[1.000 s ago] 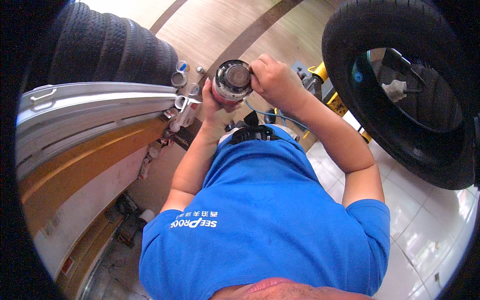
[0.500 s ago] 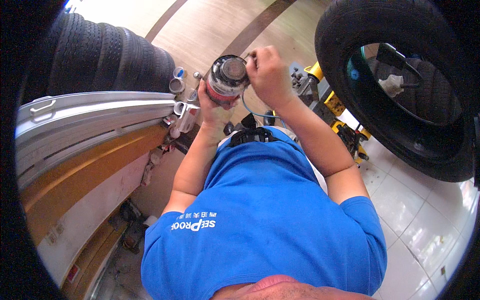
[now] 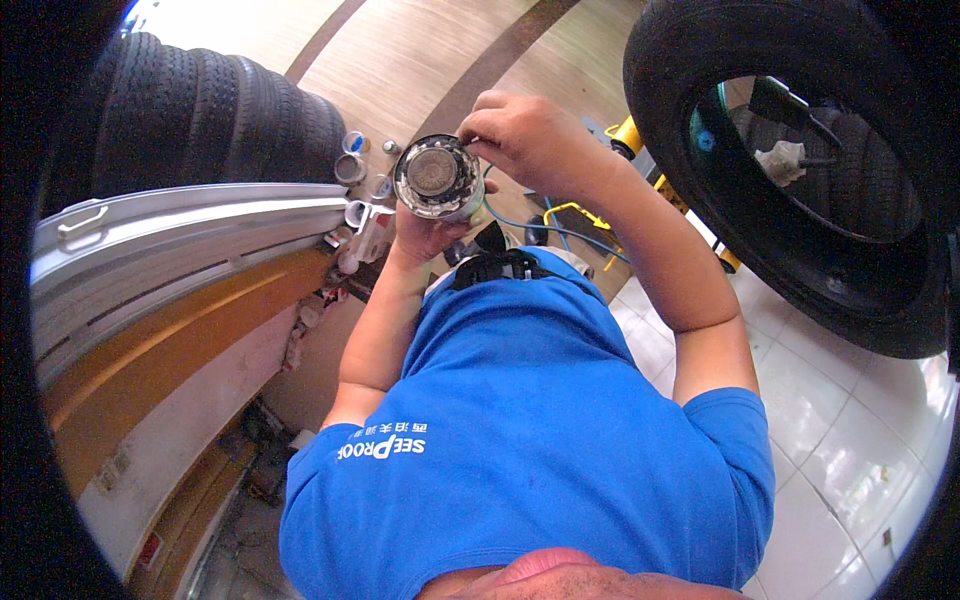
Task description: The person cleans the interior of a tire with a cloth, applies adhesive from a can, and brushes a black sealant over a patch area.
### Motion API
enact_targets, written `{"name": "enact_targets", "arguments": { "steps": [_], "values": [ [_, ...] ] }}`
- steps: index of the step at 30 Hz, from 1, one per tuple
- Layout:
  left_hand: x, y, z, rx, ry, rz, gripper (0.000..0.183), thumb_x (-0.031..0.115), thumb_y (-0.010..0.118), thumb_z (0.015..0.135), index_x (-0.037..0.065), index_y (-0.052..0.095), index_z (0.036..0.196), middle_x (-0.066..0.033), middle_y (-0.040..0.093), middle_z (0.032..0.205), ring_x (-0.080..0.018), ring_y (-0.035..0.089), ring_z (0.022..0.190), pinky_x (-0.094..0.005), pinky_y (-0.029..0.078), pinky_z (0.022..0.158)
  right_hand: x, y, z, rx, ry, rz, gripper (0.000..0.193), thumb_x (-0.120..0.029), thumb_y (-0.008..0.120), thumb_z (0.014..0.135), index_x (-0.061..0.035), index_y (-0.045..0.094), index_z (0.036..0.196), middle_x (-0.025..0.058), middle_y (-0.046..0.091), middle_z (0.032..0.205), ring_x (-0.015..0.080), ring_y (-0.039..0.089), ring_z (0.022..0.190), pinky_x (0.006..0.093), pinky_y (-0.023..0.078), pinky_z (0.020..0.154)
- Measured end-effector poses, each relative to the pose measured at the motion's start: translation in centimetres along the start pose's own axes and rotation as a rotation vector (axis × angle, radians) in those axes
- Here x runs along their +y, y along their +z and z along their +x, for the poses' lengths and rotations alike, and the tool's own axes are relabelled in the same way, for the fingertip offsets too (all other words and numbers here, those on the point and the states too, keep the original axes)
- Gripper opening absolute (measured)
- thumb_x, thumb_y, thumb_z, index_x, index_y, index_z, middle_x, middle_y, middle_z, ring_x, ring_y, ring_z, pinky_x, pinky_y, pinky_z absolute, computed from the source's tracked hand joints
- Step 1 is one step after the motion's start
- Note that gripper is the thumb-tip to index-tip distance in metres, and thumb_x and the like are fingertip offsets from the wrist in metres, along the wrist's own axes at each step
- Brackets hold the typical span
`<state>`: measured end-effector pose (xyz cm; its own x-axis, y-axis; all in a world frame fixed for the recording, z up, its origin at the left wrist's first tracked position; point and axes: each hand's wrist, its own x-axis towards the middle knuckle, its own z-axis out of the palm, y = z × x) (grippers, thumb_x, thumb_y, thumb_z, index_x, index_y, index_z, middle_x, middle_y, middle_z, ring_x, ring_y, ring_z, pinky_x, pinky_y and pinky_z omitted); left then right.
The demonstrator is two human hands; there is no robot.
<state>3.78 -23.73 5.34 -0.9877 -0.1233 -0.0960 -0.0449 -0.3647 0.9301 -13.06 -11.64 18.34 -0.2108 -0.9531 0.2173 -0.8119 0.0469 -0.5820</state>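
My left hand (image 3: 425, 238) is wrapped round a can (image 3: 432, 172), holding it in front of my waist. The can's round end, with a raised grey-brown disc in a black, smeared rim, faces up toward me. My right hand (image 3: 525, 140) is closed in a pinch at the right edge of that rim. Its fingertips hide whatever they hold there. The can's side is mostly covered by my left hand and the rim.
A large tire (image 3: 670, 130) stands upright at the right. More tires (image 3: 220, 110) are lined up at far left, near small tubs (image 3: 350, 168) and a silver shelf edge (image 3: 200, 218). Yellow metal parts (image 3: 580, 210) and a blue hose (image 3: 590, 243) lie beyond my right forearm.
The can has moved slightly left and nearer, its round end now turned more toward me. My right hand has moved along its rim, with the forearm swung further out to the right.
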Motion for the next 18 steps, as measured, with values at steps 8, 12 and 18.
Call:
{"name": "enact_targets", "arguments": {
  "steps": [8,12,18],
  "values": [
    [0.9,1.0,-0.5,-0.016,0.295,0.250,0.049,0.020,0.056,0.087,-0.002,0.042,0.129,-0.0227,0.059,0.115,-0.0296,0.062,0.100,-0.0383,0.056,0.081,-0.7,-1.0,-0.3,-0.268,-0.085,0.004,0.014,-0.012,0.063,0.079,-0.0044,0.063,0.090,0.0122,0.060,0.091,0.0326,0.060,0.085,0.0409,0.049,0.075],
    [-0.3,0.2,-0.5,-0.022,-0.072,-0.545,0.046,0.036,0.041,0.095,-0.001,0.053,0.120,-0.0192,0.061,0.112,-0.0297,0.062,0.101,-0.0429,0.052,0.089,-0.2,-0.7,-0.4,-0.350,-0.169,0.066,0.013,-0.012,0.064,0.078,-0.0043,0.062,0.088,0.0121,0.059,0.088,0.0325,0.060,0.085,0.0412,0.049,0.074],
    [-0.4,-0.7,-0.5,0.003,-0.243,-0.866,0.055,0.044,0.029,0.097,0.001,0.058,0.114,-0.0175,0.063,0.110,-0.0288,0.063,0.097,-0.0435,0.052,0.087,-0.3,-0.1,-1.2,-0.311,-0.188,0.024,0.009,-0.009,0.064,0.076,-0.0035,0.059,0.082,0.0121,0.058,0.084,0.0330,0.060,0.077,0.0406,0.049,0.067]
  ]
}}
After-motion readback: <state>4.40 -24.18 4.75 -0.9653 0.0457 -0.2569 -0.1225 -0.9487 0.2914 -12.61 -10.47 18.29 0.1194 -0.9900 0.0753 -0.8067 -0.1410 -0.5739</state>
